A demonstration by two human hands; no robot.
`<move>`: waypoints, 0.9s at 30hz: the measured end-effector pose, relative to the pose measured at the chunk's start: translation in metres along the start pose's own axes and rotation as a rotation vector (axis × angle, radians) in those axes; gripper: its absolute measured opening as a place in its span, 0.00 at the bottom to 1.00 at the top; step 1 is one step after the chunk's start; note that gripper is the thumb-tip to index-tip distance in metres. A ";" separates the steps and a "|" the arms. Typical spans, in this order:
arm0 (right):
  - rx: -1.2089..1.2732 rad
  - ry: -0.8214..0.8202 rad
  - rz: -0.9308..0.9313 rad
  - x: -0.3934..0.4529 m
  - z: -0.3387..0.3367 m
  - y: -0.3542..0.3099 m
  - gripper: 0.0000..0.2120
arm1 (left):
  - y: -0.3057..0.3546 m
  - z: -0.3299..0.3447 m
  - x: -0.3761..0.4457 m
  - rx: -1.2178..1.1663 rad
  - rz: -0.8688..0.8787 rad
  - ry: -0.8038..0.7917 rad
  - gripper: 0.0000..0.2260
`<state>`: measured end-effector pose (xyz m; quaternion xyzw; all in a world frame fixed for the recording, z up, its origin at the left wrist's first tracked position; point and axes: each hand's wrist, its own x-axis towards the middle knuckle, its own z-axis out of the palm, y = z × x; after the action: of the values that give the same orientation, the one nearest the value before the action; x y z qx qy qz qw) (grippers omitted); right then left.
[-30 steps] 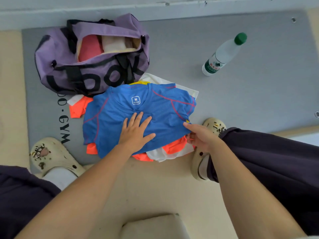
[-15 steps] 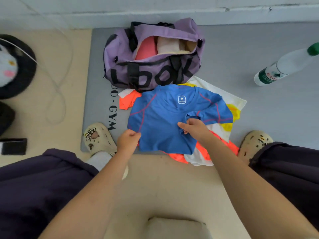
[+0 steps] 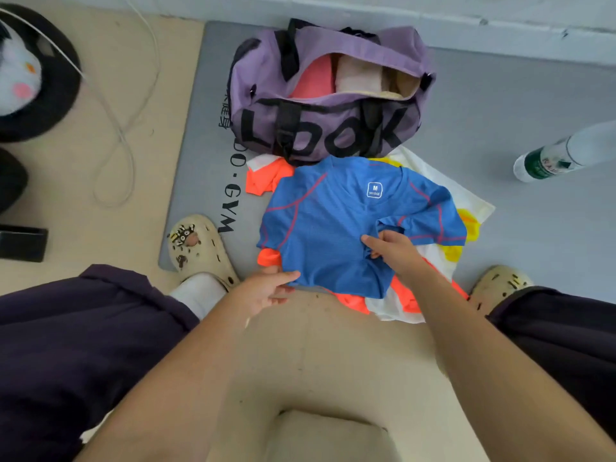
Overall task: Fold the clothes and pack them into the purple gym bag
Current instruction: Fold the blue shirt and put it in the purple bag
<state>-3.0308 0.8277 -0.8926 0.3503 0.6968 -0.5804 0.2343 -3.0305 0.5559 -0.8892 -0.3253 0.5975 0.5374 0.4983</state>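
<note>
A grey mat (image 3: 500, 128) covers the floor by the wall, and the purple bag (image 3: 320, 128) stands at its far edge, unzipped, its long axis running left to right, with pink and cream cloth already inside. Just in front of the bag, touching its near side, lies a pile of clothes: a white shirt (image 3: 466, 201) with yellow patches and an orange shirt (image 3: 266, 178) underneath, and the blue shirt (image 3: 326, 228) spread on top, collar toward the bag and hem toward the person.

The blue shirt lies straight ahead of both hands, between them and the bag. Its right sleeve is doubled inward over the chest. The right hand (image 3: 390, 245) reaches in from the lower right, arm extended, its grip closed on the folded sleeve edge near the shirt's middle. The left hand (image 3: 266, 288) comes from the lower left, its grip pinching the near left corner of the hem.

Judging by this, the fold is partly made on the right side only; the left sleeve still lies flat and open. The left hand is nearer that side, so the next fold likely falls to it, carrying the left edge across toward the right hand.

A bottle (image 3: 563, 155) lies on the mat well to the right.
</note>
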 end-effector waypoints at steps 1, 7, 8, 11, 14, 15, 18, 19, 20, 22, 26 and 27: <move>-0.005 -0.002 0.003 0.000 0.000 0.000 0.13 | -0.001 -0.002 -0.001 0.045 -0.006 -0.031 0.06; 0.019 -0.030 0.021 0.000 -0.002 0.000 0.12 | -0.004 -0.007 -0.001 0.084 -0.022 -0.120 0.11; 0.017 -0.031 0.023 0.001 -0.002 0.000 0.12 | -0.002 -0.006 -0.001 0.033 -0.025 -0.125 0.12; 0.011 -0.028 0.028 0.001 -0.003 -0.001 0.13 | 0.001 -0.010 -0.002 -0.199 -0.025 -0.166 0.15; 0.030 -0.027 0.050 0.002 -0.004 0.000 0.14 | 0.006 -0.017 -0.003 -0.440 0.047 -0.178 0.18; 0.036 -0.028 0.057 0.002 -0.004 0.000 0.14 | 0.009 -0.019 -0.003 -0.486 0.074 -0.172 0.18; 0.053 -0.026 0.065 0.003 -0.004 0.001 0.14 | 0.019 -0.023 -0.003 -0.499 0.122 -0.121 0.06; 0.056 -0.025 0.069 0.003 -0.004 0.001 0.15 | 0.021 -0.024 -0.003 -0.459 0.122 -0.098 0.05; 0.057 -0.024 0.073 0.003 -0.004 0.000 0.15 | 0.023 -0.026 -0.004 -0.405 0.110 -0.087 0.05; 0.065 -0.021 0.078 0.002 -0.005 0.000 0.15 | 0.024 -0.030 -0.009 -0.300 0.054 -0.124 0.05; 0.064 -0.034 0.075 -0.002 -0.006 -0.005 0.14 | 0.022 -0.036 -0.020 -0.105 -0.102 -0.226 0.05; 0.059 -0.042 0.072 -0.003 -0.007 -0.008 0.14 | 0.024 -0.036 -0.022 -0.053 -0.117 -0.211 0.05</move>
<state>-3.0346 0.8332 -0.8833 0.3696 0.6614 -0.5990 0.2591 -3.0548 0.5229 -0.8636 -0.3143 0.5075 0.5543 0.5800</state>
